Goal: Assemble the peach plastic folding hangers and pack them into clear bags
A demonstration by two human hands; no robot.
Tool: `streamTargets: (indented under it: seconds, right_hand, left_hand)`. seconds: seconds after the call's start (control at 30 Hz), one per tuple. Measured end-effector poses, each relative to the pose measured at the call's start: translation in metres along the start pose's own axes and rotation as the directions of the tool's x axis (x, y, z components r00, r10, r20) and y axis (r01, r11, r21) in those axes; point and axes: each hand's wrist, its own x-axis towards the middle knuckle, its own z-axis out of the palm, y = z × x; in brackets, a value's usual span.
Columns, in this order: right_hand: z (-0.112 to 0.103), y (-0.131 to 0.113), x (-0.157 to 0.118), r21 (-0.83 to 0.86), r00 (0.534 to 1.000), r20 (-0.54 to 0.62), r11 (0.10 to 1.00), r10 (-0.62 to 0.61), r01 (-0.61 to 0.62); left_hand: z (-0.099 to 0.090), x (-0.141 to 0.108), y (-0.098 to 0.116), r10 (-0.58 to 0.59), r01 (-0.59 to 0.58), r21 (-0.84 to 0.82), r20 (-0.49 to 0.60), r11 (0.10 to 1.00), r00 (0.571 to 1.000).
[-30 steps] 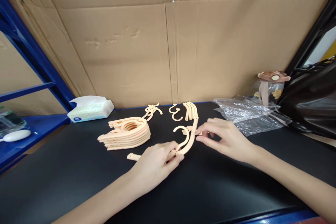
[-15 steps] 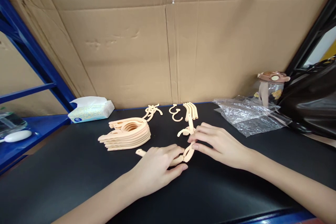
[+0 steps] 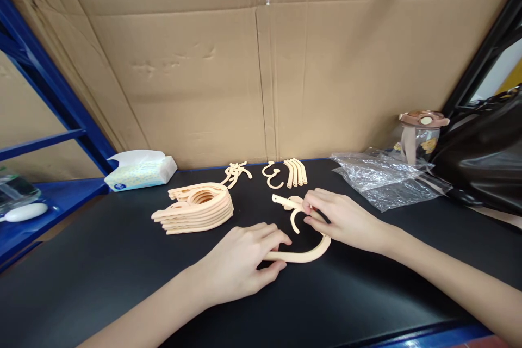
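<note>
A hanger (image 3: 305, 257), smooth and cream, curves back. Fingers of the left hand (image 3: 248, 262) clamp its near arm; the right hand (image 3: 343, 221), its far.

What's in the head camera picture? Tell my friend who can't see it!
A left hand and right hand hold a cream folding hanger over a black tabletop. A stack of folded hangers sits to the left; loose hooks and curved strips lie behind, near a cardboard wall.

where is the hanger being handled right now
In the head view, the hanger is just right of centre over the black table, held by the left hand and right hand, nearer the camera than the slim curved pieces.
</note>
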Motion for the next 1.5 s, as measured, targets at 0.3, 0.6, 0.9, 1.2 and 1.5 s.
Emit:
streamTargets:
  seconds: [0.3, 0.6, 0.9, 1.2, 1.5]
  right_hand:
    - [-0.002, -0.001, 0.003, 0.035, 0.996, 0.077, 0.999, -0.032, 0.030]
    - [0.000, 0.002, 0.003, 0.054, 0.988, 0.129, 0.996, -0.081, 0.074]
    - [0.003, 0.005, 0.004, 0.066, 0.989, 0.126, 0.995, -0.081, 0.073]
    - [0.004, 0.013, 0.004, 0.107, 0.994, 0.101, 0.994, -0.037, 0.026]
    - [0.000, 0.037, 0.007, -0.041, 0.995, -0.039, 0.995, 0.090, -0.092]
  left_hand:
    - [0.004, 0.001, -0.002, 0.057, -0.057, 0.053, 0.004, 0.997, 0.998]
    - [0.007, 0.002, -0.006, 0.102, -0.097, 0.089, -0.052, 0.991, 0.993]
    - [0.005, 0.003, -0.002, 0.097, -0.095, 0.044, -0.041, 0.994, 0.994]
    - [0.006, 0.003, -0.005, 0.097, -0.096, 0.039, -0.044, 0.995, 0.994]
    - [0.005, 0.003, -0.004, 0.046, -0.037, 0.073, -0.128, 0.997, 0.991]
